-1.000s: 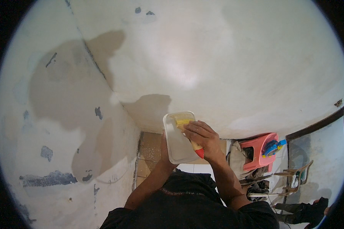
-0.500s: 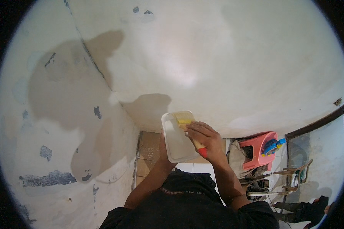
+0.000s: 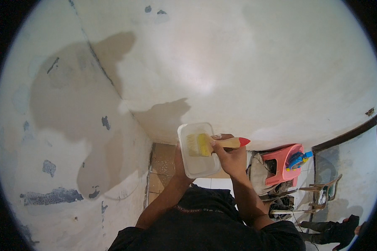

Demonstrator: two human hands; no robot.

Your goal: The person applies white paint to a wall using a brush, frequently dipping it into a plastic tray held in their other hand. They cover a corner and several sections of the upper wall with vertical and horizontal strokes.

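Off-white wall (image 3: 272, 83) stands far. Right hand (image 3: 228, 155) clamps flat, yellow-banded paintbrush (image 3: 203, 145), likely light, best gripped by wooden handle (image 3: 230, 143); left hand (image 3: 179, 166) clasps white plastic tub (image 3: 197, 170), probably flexible.

Pale glare (image 3: 203, 77) on the wall (image 3: 272, 75) above the white tub (image 3: 199, 170); broad shadows (image 3: 65, 98) leftward of it; fisheye bending toward the black rim.

A plain, home-like room with a mid-repair look: around me, pale walls (image 3: 259, 62) meet in a corner at ten o'clock, with dark grey patches (image 3: 50, 196) at eight. A paintbrush (image 3: 203, 145) and white tub (image 3: 203, 168) sit mid-dial. Tiled floor (image 3: 163, 157) shows at seven; a pink plastic seat (image 3: 284, 161) is at four.
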